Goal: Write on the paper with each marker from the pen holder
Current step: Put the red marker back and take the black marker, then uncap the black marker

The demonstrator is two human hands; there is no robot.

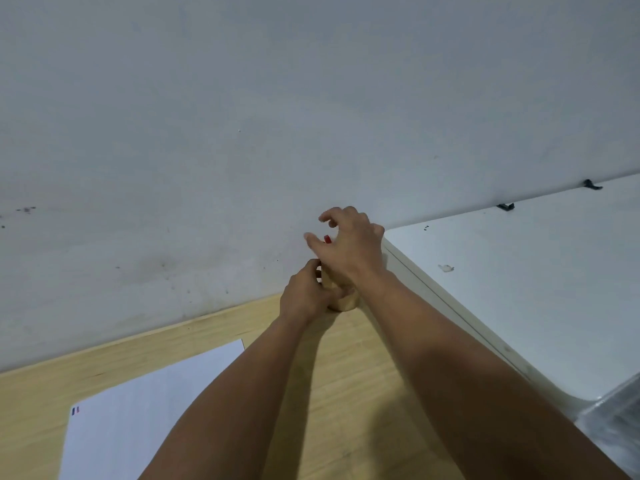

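Note:
A wooden pen holder [345, 302] stands at the far edge of the wooden table [346, 375], against the wall. My left hand [304, 296] is wrapped around its left side. My right hand [349, 245] hovers over its top with fingers spread and curled. A red marker tip [327, 239] peeks out beside my right thumb; whether my fingers touch it is hidden. The rest of the markers are covered by my hands. A white sheet of paper [138, 410] lies at the near left, with short blue and red strokes [75, 410] near its left corner.
A white cabinet top [519, 289] rises right of the table, close to the holder. Its corner sits beside my right wrist. A clear plastic object [616, 420] shows at the right edge. The grey wall [242, 133] stands directly behind the holder.

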